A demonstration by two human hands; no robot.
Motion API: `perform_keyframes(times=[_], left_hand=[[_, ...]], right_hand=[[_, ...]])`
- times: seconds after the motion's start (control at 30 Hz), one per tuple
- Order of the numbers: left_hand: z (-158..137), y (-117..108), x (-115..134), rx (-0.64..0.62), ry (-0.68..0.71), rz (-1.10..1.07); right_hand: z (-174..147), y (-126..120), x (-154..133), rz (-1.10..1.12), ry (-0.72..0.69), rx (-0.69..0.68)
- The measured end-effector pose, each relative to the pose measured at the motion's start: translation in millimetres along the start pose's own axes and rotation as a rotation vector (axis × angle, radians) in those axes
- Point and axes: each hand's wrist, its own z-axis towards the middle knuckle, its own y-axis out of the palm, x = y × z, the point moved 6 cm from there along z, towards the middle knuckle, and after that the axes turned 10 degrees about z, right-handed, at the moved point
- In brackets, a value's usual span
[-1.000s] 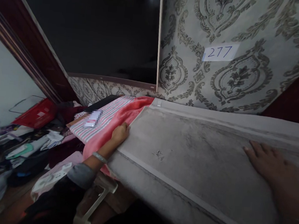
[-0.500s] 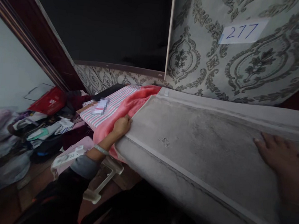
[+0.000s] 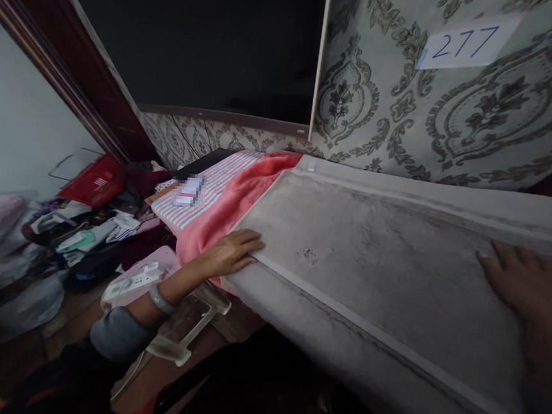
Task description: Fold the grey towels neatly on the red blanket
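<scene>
A grey padded fabric cover (image 3: 371,273) with light edging bands lies spread across the surface in front of me. My left hand (image 3: 233,252) rests on its left edge, fingers extended and apart, with a bangle on the wrist. Flat on the cover at the far right lies my right hand (image 3: 525,283), its fingers spread and part of it cut off by the frame. Beneath the left end of the cover shows a red blanket (image 3: 222,212), and beside that a striped cloth (image 3: 209,195). A small patch of worn or marked fabric sits near the cover's middle left.
A dark screen (image 3: 198,39) hangs on the patterned wall, with a paper marked 277 (image 3: 469,43) to its right. At left, a red basket (image 3: 95,179) stands among piled clothes (image 3: 94,242). A white power strip (image 3: 139,280) lies below my left forearm.
My left hand has gone from a closed grip at the cover's left edge to lying open on it, slightly farther right. My right hand stays flat on the cover. The view has shifted slightly.
</scene>
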Motion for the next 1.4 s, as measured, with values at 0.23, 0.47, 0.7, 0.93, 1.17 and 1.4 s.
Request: perform_keyframes(times=[0.23,0.47,0.7,0.93,1.17,1.4], left_hand=[[-5,4,0,-0.017,0.022,0.155],[-2,12,5,-0.035,0.035,0.322],[-4,4,9,-0.085,0.009,0.269],[47,-22,20,-0.070,-0.087,0.023],[133,32,34,-0.232,-0.192,0.010],[96,44,-13,-0.281,-0.509,0.167]], right_hand=[[-13,-16,-16,0.233,0.062,-0.024],[-15,-21,-18,0.227,0.072,-0.060],[-10,-19,-17,0.205,0.071,-0.062],[-7,-14,-16,0.203,0.047,-0.019],[3,-1,-7,0.227,0.037,0.035],[4,-1,-7,0.186,0.037,0.025]])
